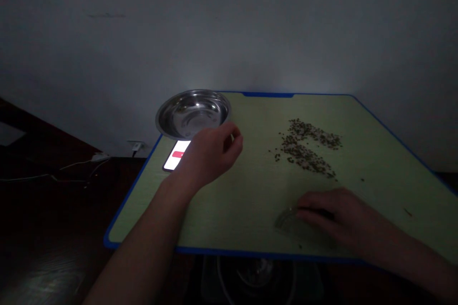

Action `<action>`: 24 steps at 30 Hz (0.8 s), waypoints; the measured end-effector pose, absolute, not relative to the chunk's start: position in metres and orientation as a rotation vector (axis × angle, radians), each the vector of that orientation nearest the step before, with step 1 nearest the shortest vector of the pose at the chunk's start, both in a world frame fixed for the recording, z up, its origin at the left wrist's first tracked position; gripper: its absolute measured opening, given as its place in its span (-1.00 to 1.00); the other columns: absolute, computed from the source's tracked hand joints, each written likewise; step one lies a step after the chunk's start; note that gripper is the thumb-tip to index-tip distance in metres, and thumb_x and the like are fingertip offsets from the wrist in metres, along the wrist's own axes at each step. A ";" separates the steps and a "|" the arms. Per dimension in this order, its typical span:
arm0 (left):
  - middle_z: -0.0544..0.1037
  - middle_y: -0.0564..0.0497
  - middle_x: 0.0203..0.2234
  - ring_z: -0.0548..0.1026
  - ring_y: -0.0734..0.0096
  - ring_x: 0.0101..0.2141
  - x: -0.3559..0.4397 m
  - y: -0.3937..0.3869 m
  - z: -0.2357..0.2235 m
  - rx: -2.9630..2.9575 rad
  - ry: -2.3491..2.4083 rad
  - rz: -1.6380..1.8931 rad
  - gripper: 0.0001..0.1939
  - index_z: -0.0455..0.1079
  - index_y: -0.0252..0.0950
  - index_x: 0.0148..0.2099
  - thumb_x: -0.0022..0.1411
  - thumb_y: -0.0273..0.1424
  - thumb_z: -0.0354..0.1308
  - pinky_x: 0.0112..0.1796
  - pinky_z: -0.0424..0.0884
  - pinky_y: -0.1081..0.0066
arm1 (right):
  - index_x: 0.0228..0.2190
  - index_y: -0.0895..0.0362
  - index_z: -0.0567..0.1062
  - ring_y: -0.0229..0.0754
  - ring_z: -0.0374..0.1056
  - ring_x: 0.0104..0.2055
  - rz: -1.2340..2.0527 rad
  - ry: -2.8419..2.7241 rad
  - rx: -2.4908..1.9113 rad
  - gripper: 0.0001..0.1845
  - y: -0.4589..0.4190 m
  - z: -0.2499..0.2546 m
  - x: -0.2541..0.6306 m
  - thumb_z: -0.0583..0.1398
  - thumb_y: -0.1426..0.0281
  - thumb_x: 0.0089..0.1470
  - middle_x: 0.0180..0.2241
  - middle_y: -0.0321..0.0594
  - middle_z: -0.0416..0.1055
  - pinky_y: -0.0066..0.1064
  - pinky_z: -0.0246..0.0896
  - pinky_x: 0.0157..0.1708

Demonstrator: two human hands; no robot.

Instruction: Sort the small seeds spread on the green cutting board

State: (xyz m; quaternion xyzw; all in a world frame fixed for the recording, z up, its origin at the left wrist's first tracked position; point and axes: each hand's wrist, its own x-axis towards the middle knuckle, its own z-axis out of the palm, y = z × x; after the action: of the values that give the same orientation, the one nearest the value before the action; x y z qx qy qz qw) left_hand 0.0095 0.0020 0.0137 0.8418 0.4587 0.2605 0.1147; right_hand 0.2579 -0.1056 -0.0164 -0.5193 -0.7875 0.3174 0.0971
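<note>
My left hand [214, 152] is above the table just in front of a shiny metal bowl [171, 126], its thumb and fingers curled together in a pinch. Whatever may be between those fingertips is too small to make out. Part of a lit phone [172, 163] shows beside that wrist, under the bowl's near edge. Low over the near right of the table, my right hand [332, 214] pinches a clear curved plastic piece that looks like a protractor [284, 219]. Small dark seeds [304, 152] lie scattered in two bands beyond this hand.
The pale green table [229, 219] has a blue rim and stands against a grey wall [229, 24]. Below its near edge is a round container [222, 276]. Cables and a wall socket [136, 145] are at left. One thin dark scrap [408, 212] lies at right.
</note>
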 end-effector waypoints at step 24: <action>0.38 0.13 -0.65 0.28 0.55 -0.62 0.009 0.002 0.017 2.438 1.412 0.680 -0.80 0.34 -0.30 -0.35 0.24 -0.33 -0.03 -0.54 0.09 0.48 | -0.39 0.09 0.49 -0.13 0.42 -0.53 0.331 -2.428 -1.570 -0.75 -0.073 -0.004 0.179 0.07 0.26 0.18 -0.54 -0.21 0.52 -0.39 -0.03 -0.58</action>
State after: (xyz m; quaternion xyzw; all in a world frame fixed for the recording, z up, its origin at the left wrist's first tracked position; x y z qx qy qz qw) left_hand 0.0090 0.0021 0.0168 0.8349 0.4835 0.2330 0.1215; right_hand 0.1786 -0.0728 -0.0040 -0.5359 -0.8287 0.1130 0.1152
